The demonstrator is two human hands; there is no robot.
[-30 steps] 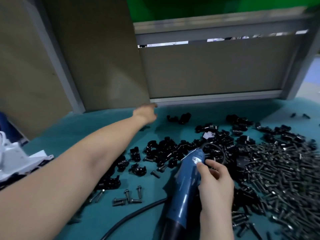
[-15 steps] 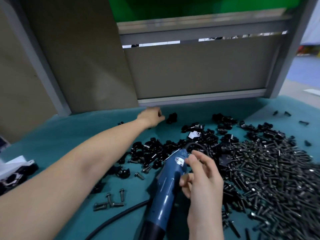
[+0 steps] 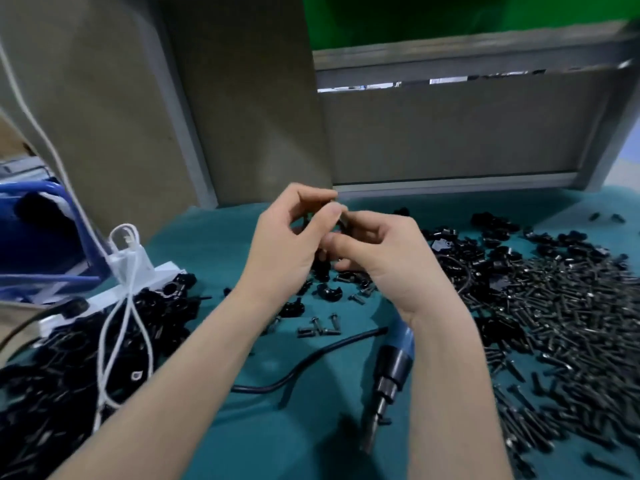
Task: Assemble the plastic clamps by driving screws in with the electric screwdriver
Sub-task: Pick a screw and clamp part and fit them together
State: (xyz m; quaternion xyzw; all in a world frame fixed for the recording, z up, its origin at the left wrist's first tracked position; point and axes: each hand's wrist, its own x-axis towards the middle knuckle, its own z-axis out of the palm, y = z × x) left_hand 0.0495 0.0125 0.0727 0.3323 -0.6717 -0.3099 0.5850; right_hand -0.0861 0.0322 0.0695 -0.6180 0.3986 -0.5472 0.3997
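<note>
My left hand [image 3: 287,244] and my right hand [image 3: 381,258] meet above the middle of the teal table and pinch a small black plastic clamp [image 3: 344,222] between their fingertips; most of it is hidden by the fingers. The blue electric screwdriver [image 3: 393,368] lies on the table under my right forearm, its bit pointing toward me, with no hand on it. Loose black clamp parts [image 3: 491,258] are scattered beyond my hands. A large heap of dark screws [image 3: 561,323] covers the right side.
A pile of black clamps [image 3: 62,375] lies at the left beside a white power strip [image 3: 138,275] with white cords. A blue crate [image 3: 41,237] stands far left. The screwdriver's black cable [image 3: 311,358] curves across the table. A few loose screws [image 3: 318,327] lie near it. Grey panels close off the back.
My left hand came back from the far edge of the table with a clamp. My right hand let go of the screwdriver and joined it. The view has swung left.
</note>
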